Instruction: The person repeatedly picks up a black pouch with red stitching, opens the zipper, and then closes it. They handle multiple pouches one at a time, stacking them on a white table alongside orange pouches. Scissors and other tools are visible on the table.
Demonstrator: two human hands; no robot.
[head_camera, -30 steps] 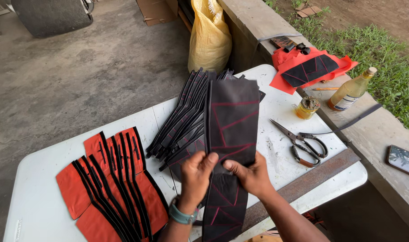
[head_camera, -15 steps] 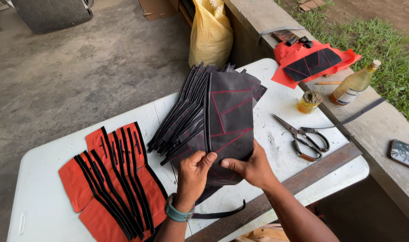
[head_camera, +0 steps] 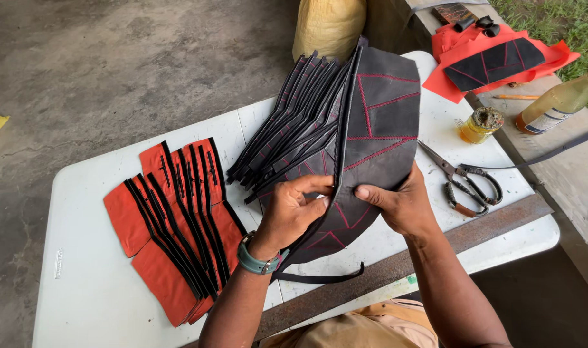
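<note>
Both hands hold a black panel with red stitched lines, raised on edge above the white counter. The left hand pinches its lower left edge, fingers folded over the near face and thumb along the rim, grip clamped on the panel. The right hand closes on the lower right part, thumb on the front and fingers behind, also clamped on the panel. A narrow black strip hangs from the bottom of the panel and curls onto the counter.

Just behind and left of the panel, a stack of similar dark pieces fans out across the counter; whether the panel touches it is hard to tell. Further left lie orange pieces with black strips laid over them. Right of the hands, scissors rest on the counter, beside a small jar of amber liquid. A bottle lies on the ledge past it, near orange cloth bearing another black piece. A yellow sack stands beyond the counter. A rusty metal bar runs along the counter's near edge.
</note>
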